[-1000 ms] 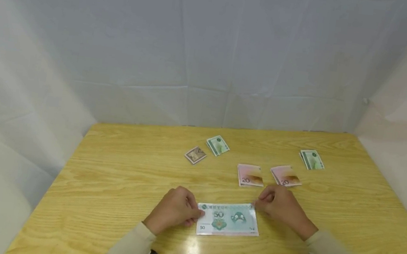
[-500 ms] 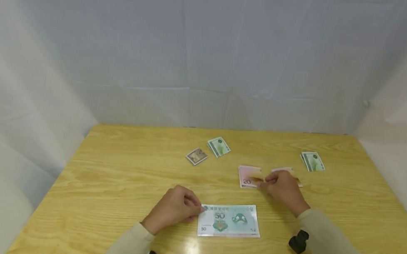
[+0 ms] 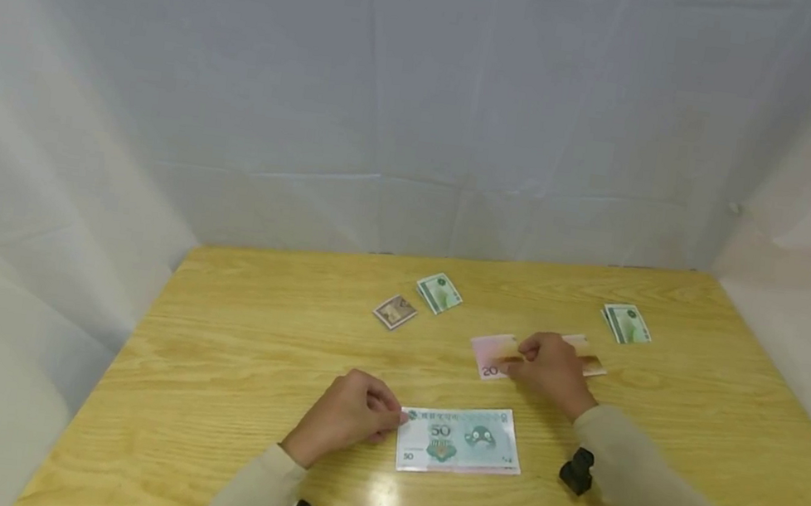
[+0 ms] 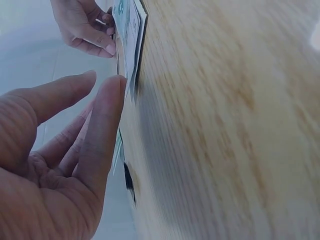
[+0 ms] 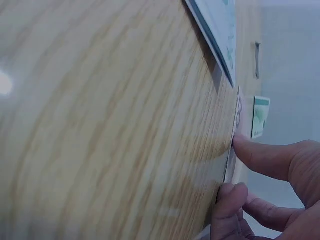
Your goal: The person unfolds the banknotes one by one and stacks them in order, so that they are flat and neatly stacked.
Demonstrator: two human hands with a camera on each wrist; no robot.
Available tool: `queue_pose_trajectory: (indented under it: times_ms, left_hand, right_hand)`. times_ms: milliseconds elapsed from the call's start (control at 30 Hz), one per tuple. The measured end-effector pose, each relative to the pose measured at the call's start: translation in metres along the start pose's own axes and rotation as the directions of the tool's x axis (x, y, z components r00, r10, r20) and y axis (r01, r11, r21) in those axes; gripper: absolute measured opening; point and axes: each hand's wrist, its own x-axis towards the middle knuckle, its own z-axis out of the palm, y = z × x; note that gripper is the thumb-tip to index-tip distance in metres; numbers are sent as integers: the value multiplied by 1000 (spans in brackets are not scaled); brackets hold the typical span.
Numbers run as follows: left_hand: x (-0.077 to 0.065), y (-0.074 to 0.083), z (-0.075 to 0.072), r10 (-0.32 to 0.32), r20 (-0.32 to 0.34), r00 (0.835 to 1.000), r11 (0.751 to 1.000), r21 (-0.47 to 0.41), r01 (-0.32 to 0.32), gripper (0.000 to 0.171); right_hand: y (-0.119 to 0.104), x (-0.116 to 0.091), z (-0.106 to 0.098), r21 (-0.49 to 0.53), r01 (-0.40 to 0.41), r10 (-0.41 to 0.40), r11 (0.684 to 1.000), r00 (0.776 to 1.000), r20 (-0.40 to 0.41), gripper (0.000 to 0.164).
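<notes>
A teal 50 play banknote point(image 3: 462, 443) lies flat near the front of the table, with a second sheet showing under its lower edge. My left hand point(image 3: 345, 417) is at its left edge; in the left wrist view, the index fingertip point(image 4: 112, 92) meets the note's corner point(image 4: 131, 45) while the thumb stays apart. Farther back, my right hand point(image 3: 550, 370) holds a folded pink 20 banknote point(image 3: 492, 350) by its right part, with the thumb point(image 5: 245, 147) on the note in the right wrist view. This hand partly hides another folded pink banknote point(image 3: 594, 365).
Behind the hands lie a folded brown banknote point(image 3: 394, 312) and a folded green banknote point(image 3: 440, 293). Another folded green banknote point(image 3: 628, 324) is at the back right. White cloth point(image 3: 420, 121) hangs behind and beside the wooden table point(image 3: 254, 328).
My right hand has left the 50 banknote's upper right corner and reached the left pink 20 banknote, which has turned slightly. My left thumb has drawn back to the 50 note's edge.
</notes>
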Motion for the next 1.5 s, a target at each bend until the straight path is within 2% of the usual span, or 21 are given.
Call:
queue_pose_trajectory:
  times_ms: [200,433,667,967,1200,1333,1500]
  left_hand:
    - [-1,2,0,1,12,1000,1000,-2,-1,10]
    - [0,3,0,15,21,1000,1000,7,-15,10]
    - [-1,4,0,4,18,1000,1000,-13,-4,11]
    - [-1,5,-1,8,18,1000,1000,-24,-7,10]
    - [-1,7,-2,3,27,1000,999,-47,-2,10]
    - [0,8,-2,-4,30,1000,999,-50,6,10]
    - [1,8,-2,-20,26,999,999,-45,21,8]
  right_hand:
    - [-5,2,5,-1,-6,6,1000,1000,-3,42]
    - [-10,4,10,15,-46,46,999,998,52,37]
    - [-15,2,9,10,-34,33,999,996,87,29]
    - [-17,1,11,4,-14,14,1000,998,61,30]
    - [-16,0,13,26,11,-13,1000,997,71,29]
    - [-17,0,12,20,18,-20,1000,998,65,20]
    - [-14,-1,8,61,4,-9,998,996,85,14]
